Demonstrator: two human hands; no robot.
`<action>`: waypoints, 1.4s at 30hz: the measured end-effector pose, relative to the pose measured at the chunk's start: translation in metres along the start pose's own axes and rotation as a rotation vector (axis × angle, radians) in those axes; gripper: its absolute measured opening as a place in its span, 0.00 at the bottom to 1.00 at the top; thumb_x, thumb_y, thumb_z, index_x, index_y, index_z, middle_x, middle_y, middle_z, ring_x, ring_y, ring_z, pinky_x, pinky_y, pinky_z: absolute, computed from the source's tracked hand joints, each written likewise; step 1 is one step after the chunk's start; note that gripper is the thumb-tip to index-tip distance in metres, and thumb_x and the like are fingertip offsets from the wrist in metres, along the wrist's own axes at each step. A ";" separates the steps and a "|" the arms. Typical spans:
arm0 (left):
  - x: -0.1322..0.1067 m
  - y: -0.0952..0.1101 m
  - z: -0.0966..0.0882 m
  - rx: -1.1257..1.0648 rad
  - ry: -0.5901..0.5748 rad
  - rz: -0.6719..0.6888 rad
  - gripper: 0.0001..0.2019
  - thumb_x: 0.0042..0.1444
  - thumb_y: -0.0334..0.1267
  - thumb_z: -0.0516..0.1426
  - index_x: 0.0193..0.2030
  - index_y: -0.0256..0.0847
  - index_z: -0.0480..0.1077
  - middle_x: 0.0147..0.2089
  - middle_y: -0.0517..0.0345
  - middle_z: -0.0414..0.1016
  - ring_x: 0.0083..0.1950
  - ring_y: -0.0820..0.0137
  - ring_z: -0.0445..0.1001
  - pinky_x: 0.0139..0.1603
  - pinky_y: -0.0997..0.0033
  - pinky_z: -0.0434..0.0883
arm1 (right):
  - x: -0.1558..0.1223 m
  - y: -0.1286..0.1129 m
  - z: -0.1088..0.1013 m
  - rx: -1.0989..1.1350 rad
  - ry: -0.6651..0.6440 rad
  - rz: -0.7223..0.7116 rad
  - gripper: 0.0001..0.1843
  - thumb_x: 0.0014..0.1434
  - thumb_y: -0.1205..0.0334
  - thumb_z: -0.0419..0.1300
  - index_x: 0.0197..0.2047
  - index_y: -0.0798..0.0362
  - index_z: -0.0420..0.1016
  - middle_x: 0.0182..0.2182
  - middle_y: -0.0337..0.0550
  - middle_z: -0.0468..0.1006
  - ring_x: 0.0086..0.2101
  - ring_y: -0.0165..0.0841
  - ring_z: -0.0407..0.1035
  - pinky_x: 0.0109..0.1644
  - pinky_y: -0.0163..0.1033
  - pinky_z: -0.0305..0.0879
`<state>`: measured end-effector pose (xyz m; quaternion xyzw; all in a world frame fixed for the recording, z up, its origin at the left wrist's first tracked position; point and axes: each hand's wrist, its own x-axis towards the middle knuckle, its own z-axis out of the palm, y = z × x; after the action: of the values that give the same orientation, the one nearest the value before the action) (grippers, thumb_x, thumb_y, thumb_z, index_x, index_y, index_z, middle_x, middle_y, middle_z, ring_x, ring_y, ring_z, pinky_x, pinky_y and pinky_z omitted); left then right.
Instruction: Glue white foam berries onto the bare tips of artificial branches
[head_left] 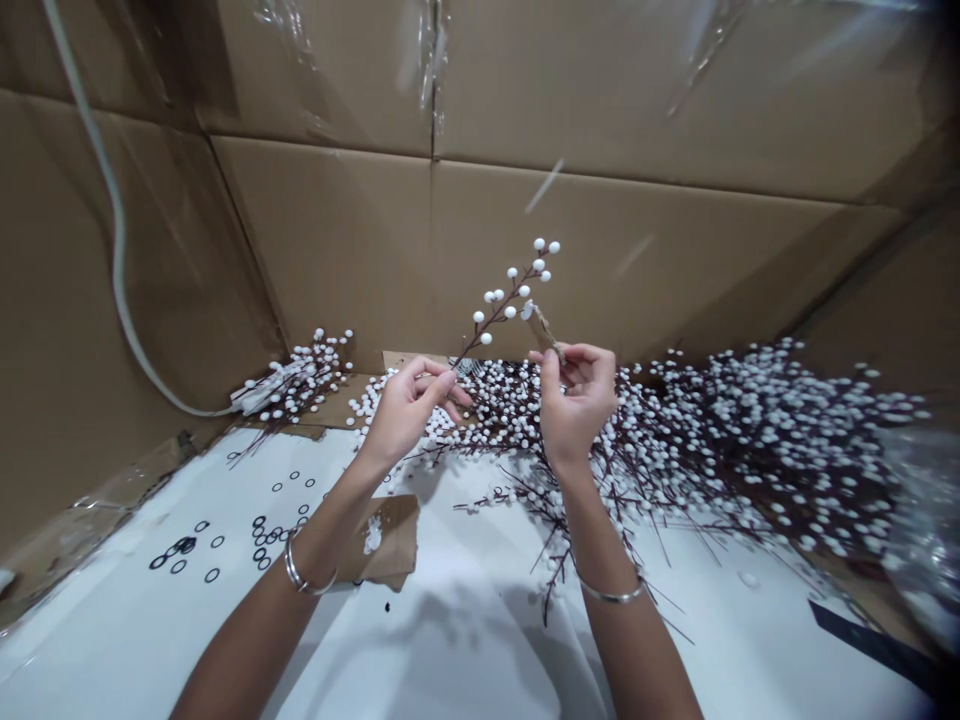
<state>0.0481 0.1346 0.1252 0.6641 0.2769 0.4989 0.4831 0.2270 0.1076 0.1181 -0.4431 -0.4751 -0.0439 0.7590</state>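
My left hand pinches the lower stem of an artificial berry branch, which slants up to the right. White round berries stud its thin dark twig. Between the thumb and fingers of my right hand is a narrow strip of brown cardboard with a white dab at its upper end. That end is close beside the branch's berries; I cannot tell whether they touch. Behind and below my hands lie loose white berries and a large heap of berry branches.
Tall cardboard walls enclose the white work surface. Black rings lie scattered at left, near a cardboard piece bearing a white smear. A smaller branch bundle sits back left, by a white cable. Clear plastic lies right.
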 end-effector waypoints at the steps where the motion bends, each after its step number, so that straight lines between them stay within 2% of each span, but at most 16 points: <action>1: 0.000 0.000 0.000 -0.001 -0.003 0.000 0.09 0.62 0.44 0.56 0.36 0.41 0.65 0.33 0.53 0.80 0.25 0.72 0.76 0.28 0.70 0.68 | 0.000 0.000 0.000 0.007 0.000 0.002 0.08 0.62 0.59 0.58 0.41 0.50 0.63 0.38 0.40 0.75 0.37 0.31 0.79 0.42 0.36 0.76; 17: 0.000 0.001 -0.001 0.002 0.000 0.003 0.08 0.63 0.42 0.55 0.37 0.41 0.64 0.33 0.55 0.80 0.25 0.74 0.76 0.29 0.71 0.68 | -0.002 0.008 0.003 0.055 0.000 0.013 0.08 0.60 0.61 0.61 0.39 0.51 0.64 0.35 0.38 0.75 0.35 0.31 0.80 0.40 0.35 0.75; 27: 0.003 -0.001 -0.007 -0.005 0.020 -0.005 0.09 0.62 0.43 0.56 0.37 0.38 0.66 0.32 0.53 0.80 0.24 0.74 0.75 0.29 0.72 0.68 | 0.013 0.018 -0.006 0.132 0.104 0.137 0.11 0.58 0.60 0.61 0.39 0.51 0.61 0.33 0.38 0.75 0.35 0.31 0.78 0.41 0.37 0.73; 33: 0.001 -0.002 -0.004 -0.002 -0.046 -0.019 0.11 0.62 0.44 0.56 0.37 0.37 0.67 0.33 0.53 0.80 0.25 0.73 0.76 0.29 0.73 0.68 | 0.019 0.026 -0.012 0.061 0.181 0.138 0.12 0.57 0.58 0.62 0.39 0.51 0.63 0.33 0.39 0.76 0.35 0.29 0.77 0.39 0.35 0.71; 42: 0.001 -0.008 -0.001 0.023 -0.081 -0.029 0.11 0.64 0.44 0.54 0.38 0.38 0.67 0.33 0.52 0.80 0.25 0.72 0.76 0.29 0.72 0.69 | 0.022 0.031 -0.011 0.142 0.251 0.218 0.13 0.55 0.57 0.62 0.37 0.51 0.61 0.30 0.36 0.75 0.32 0.29 0.77 0.38 0.36 0.70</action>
<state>0.0485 0.1393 0.1180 0.6851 0.2725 0.4614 0.4935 0.2618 0.1267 0.1138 -0.4283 -0.3276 0.0176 0.8420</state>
